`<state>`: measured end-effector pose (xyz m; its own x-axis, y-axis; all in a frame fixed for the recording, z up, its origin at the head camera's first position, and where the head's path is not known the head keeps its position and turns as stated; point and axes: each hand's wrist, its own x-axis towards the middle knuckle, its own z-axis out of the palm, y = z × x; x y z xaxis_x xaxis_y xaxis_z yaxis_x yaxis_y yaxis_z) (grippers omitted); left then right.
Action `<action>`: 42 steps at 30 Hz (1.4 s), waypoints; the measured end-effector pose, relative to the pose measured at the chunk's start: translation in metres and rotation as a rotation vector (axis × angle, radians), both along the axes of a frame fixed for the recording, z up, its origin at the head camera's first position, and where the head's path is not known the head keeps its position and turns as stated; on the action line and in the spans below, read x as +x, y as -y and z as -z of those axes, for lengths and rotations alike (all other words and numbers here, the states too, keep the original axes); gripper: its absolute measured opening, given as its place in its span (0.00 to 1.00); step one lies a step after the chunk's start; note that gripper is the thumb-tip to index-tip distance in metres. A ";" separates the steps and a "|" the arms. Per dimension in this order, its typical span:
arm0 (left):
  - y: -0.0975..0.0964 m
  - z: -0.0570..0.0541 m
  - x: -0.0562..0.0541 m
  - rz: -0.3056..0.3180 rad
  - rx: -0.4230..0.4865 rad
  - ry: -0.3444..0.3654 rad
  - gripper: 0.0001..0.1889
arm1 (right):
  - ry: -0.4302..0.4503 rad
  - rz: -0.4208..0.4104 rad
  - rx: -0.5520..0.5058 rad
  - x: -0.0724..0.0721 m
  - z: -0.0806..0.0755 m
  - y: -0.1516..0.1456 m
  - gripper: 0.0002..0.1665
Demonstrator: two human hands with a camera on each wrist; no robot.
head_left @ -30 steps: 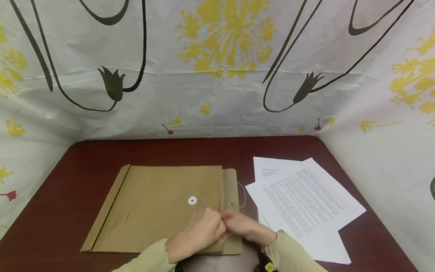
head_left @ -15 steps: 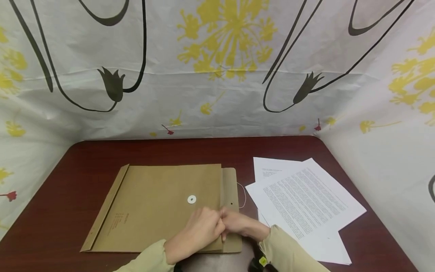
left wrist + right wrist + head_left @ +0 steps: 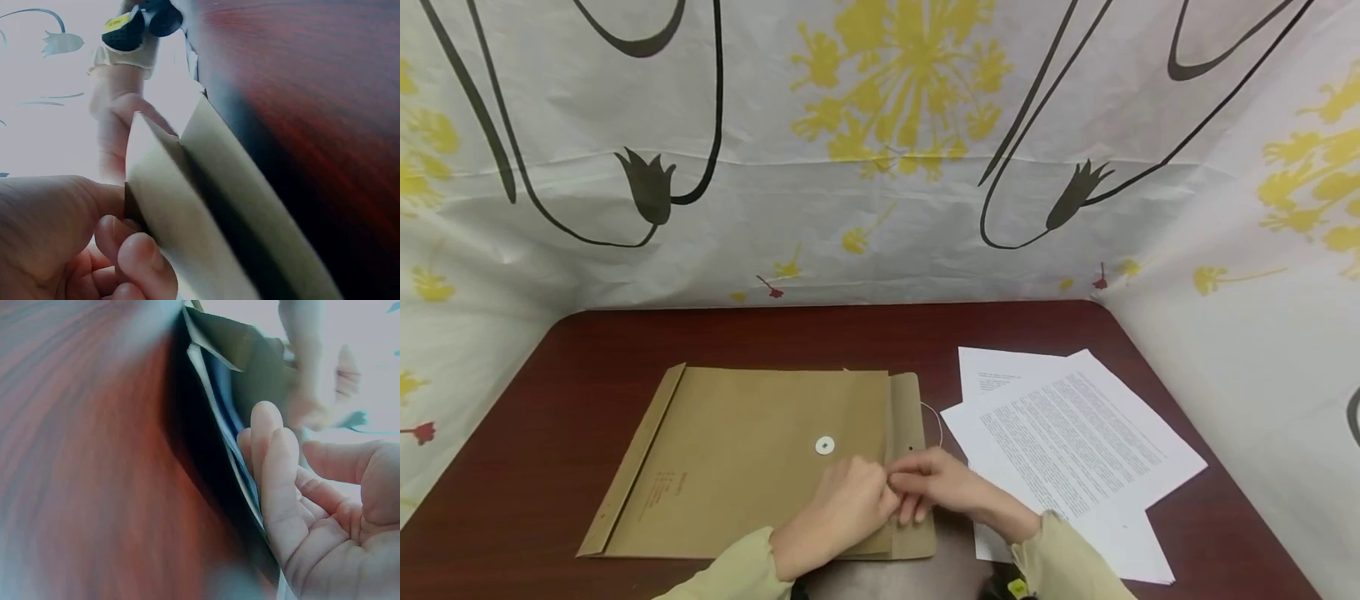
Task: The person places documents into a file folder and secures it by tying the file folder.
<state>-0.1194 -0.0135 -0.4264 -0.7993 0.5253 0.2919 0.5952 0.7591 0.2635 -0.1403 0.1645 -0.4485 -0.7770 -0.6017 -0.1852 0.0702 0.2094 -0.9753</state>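
Observation:
A brown kraft string-and-button envelope [image 3: 752, 467] lies on the table, its mouth and flap [image 3: 914, 533] toward the right. On its front is a white round button [image 3: 824, 445]. My left hand [image 3: 846, 504] grips the front panel near the mouth, thumb on one side and curled fingers on the other. The left wrist view shows a gap between that panel and the back panel [image 3: 231, 169]. My right hand [image 3: 943, 483] is at the mouth, fingers extended and thumb apart. In the right wrist view its fingertips [image 3: 267, 415] overlap the gaping opening.
Printed white sheets [image 3: 1075, 442] lie loosely stacked to the right of the envelope. A thin white string [image 3: 934, 414] loops out from the flap. The dark red table [image 3: 760, 333] is enclosed by a patterned cloth [image 3: 880, 233] at the back and sides.
My right hand has drawn slightly right and its fingers have spread from their earlier bunched shape. My left hand keeps its grip nearly in place. The panel's far corner has dropped slightly.

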 end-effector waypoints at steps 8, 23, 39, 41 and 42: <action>-0.010 0.011 -0.001 -0.010 -0.096 -0.017 0.16 | -0.115 0.219 0.000 0.001 -0.011 -0.069 0.22; -0.072 -0.007 -0.055 -0.068 0.004 -0.035 0.07 | -0.085 0.930 0.173 0.013 -0.005 -0.225 0.15; -0.111 0.006 -0.087 -0.129 -0.181 0.131 0.17 | -0.203 0.791 0.834 0.002 -0.012 -0.301 0.37; -0.113 0.007 -0.087 -0.145 -0.195 0.137 0.19 | -0.192 0.783 0.871 0.000 -0.013 -0.304 0.40; -0.114 0.007 -0.087 -0.151 -0.205 0.139 0.20 | -0.200 0.776 0.897 -0.001 -0.013 -0.305 0.40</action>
<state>-0.2069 0.1003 -0.4333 -0.8977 0.4342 0.0745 0.4405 0.8822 0.1663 -0.1408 0.4690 -0.4353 -0.9379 0.3203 -0.1331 0.3418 0.7880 -0.5121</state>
